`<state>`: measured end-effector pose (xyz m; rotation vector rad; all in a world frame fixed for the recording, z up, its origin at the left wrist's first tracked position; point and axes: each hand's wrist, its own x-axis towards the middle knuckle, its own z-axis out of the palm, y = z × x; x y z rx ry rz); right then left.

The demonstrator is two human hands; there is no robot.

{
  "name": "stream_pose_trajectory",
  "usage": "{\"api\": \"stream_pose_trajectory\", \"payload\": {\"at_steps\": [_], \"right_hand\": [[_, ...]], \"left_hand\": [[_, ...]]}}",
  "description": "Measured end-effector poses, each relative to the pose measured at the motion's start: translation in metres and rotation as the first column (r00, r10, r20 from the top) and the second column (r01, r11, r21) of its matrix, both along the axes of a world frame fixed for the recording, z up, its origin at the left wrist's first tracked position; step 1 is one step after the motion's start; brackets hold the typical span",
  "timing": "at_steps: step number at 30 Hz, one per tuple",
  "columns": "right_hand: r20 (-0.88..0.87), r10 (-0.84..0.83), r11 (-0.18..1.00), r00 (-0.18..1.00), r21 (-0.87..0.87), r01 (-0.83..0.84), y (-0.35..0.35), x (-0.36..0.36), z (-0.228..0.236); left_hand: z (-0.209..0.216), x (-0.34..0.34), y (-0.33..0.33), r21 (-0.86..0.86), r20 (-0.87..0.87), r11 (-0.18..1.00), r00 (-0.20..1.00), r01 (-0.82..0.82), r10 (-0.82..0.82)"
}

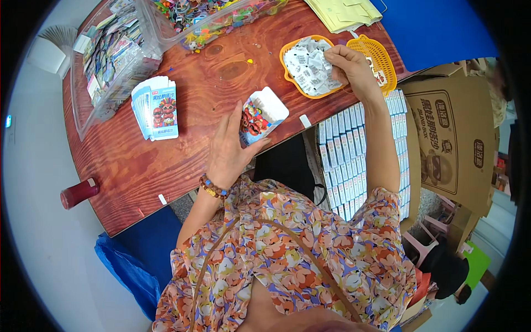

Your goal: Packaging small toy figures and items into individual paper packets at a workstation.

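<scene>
My left hand holds a small light-blue cardboard box with red cartoon figures on it, tilted above the table's front edge. The box's white top flaps stand open. Over at the right, my right hand is at the edge of a yellow plastic basket filled with small white printed sachets. Its fingertips are pinched together over the sachets, and I cannot make out what is between them. A second yellow basket, partly behind this hand, contains small printed pieces.
A stack of flat blue boxes lies at left, near clear bins of cards and colourful trinkets. A dark red cylinder stands at the left edge. Rows of blue-and-white boxes fill a carton beside me. Yellow sheets lie far right.
</scene>
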<state>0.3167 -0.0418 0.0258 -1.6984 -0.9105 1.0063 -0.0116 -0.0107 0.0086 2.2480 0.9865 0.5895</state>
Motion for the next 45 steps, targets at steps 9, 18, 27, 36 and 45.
{"api": "stream_pose_trajectory", "payload": {"at_steps": [9,18,27,36,45], "right_hand": [[-0.046,-0.071,0.986,0.996,0.15,0.077,0.001,-0.009,-0.006],[0.836,0.189,0.982,0.515,-0.161,-0.099,0.017,-0.008,-0.013],[0.731,0.275,0.956,0.625,-0.275,-0.099,0.018,-0.003,-0.007],[0.704,0.342,0.938,0.622,-0.297,-0.18,0.024,0.006,-0.013],[0.817,0.264,0.965,0.513,-0.225,-0.139,0.019,0.003,-0.02]], "left_hand": [[-0.001,0.018,0.005,0.034,-0.052,0.998,0.997,0.052,-0.05],[-0.01,0.012,0.001,0.026,-0.022,0.998,0.999,0.05,-0.049],[-0.013,0.007,0.003,0.001,-0.014,0.999,0.999,0.044,-0.044],[-0.013,0.007,0.002,0.029,-0.025,0.998,0.998,0.059,-0.058],[-0.013,0.006,0.004,0.027,-0.021,0.998,0.998,0.059,-0.059]]}}
